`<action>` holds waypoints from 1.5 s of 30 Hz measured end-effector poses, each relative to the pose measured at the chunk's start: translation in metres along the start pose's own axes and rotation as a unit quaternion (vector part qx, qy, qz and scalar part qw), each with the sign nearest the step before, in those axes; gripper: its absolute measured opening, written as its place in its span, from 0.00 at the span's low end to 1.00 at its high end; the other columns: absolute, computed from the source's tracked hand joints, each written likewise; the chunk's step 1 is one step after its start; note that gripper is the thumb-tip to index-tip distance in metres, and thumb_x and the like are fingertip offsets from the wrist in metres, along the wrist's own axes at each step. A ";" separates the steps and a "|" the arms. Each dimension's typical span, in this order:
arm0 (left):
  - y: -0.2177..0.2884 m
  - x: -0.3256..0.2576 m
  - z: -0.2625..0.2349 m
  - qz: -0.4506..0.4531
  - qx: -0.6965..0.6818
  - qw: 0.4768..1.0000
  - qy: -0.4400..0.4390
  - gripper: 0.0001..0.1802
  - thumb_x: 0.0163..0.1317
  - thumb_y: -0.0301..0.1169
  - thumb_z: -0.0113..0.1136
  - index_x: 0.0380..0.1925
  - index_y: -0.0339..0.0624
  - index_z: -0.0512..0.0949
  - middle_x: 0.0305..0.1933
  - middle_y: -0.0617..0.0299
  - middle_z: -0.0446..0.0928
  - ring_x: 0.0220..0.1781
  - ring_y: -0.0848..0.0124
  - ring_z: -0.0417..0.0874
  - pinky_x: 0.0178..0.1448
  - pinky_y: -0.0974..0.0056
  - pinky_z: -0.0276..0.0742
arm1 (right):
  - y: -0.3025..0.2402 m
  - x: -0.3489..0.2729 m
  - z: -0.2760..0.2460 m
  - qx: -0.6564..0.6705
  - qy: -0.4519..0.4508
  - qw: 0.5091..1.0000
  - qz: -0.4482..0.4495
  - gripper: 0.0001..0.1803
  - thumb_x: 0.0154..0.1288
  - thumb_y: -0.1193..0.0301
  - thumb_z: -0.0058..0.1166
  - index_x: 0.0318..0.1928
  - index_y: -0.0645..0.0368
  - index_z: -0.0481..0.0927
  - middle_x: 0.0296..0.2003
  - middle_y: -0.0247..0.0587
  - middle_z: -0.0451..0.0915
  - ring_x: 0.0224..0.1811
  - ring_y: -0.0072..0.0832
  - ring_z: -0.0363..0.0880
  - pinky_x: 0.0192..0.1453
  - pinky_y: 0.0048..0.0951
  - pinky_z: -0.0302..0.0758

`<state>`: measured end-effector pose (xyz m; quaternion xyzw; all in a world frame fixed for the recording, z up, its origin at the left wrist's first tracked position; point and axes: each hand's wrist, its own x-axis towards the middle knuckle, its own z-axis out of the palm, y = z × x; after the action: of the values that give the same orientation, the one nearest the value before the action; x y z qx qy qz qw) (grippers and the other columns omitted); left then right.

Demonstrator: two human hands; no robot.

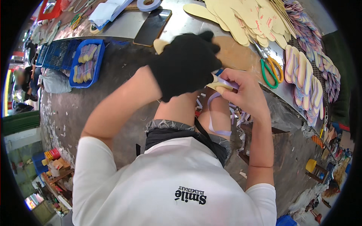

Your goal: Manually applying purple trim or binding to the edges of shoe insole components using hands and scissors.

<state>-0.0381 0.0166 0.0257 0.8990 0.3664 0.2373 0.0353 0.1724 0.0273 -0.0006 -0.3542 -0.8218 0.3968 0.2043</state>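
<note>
My left hand (pixel 186 64), in a black glove, is closed round a pale yellow insole (pixel 160 46). One rounded end sticks out beyond the glove at the upper left; the middle is hidden behind it. At the other end, my bare right hand (pixel 245 90) pinches a lilac strip (pixel 229 83) against the yellow edge. The strip's loose tail (pixel 211 116) hangs down over my thigh. A small blue bit shows between the hands, too little to name. The glove is slightly blurred.
Beyond my hands, a metal table holds stacked yellow insoles (pixel 241 19), scissors (pixel 269 69) with green and orange handles, bundled lilac-edged insoles (pixel 303 81), a phone (pixel 153 27) and a tape roll (pixel 148 3). At left stands a blue basket (pixel 98 64) with insole bundles. Strip scraps litter the floor.
</note>
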 end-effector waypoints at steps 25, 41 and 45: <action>0.014 -0.028 -0.016 -0.166 -0.332 0.879 -0.299 0.17 0.58 0.43 0.53 0.26 0.39 0.79 0.24 0.51 0.77 0.28 0.56 0.79 0.35 0.58 0.73 | 0.001 -0.019 -0.056 0.281 0.003 0.956 0.083 0.10 0.51 0.74 0.63 0.32 0.61 0.75 0.25 0.28 0.76 0.22 0.11 0.72 0.23 0.13 0.68; 0.049 -0.042 0.011 -0.328 -0.661 0.674 0.030 0.20 0.63 0.43 0.53 0.42 0.36 0.76 0.38 0.53 0.77 0.38 0.64 0.78 0.44 0.63 0.71 | -0.040 -0.049 0.041 0.409 0.303 0.856 0.097 0.06 0.58 0.78 0.56 0.36 0.62 0.74 0.29 0.32 0.78 0.30 0.12 0.74 0.33 0.14 0.69; 0.037 -0.042 0.024 -0.284 -0.533 0.794 0.076 0.20 0.62 0.45 0.53 0.37 0.38 0.79 0.33 0.53 0.78 0.28 0.65 0.78 0.36 0.64 0.72 | -0.006 -0.048 0.020 0.453 0.269 0.838 0.141 0.07 0.58 0.77 0.55 0.38 0.60 0.74 0.31 0.32 0.77 0.30 0.14 0.74 0.31 0.15 0.69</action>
<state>-0.0299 -0.0359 -0.0033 0.5727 0.4223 0.4416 0.5465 0.1899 -0.0210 -0.0105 -0.4273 -0.4043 0.6381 0.4967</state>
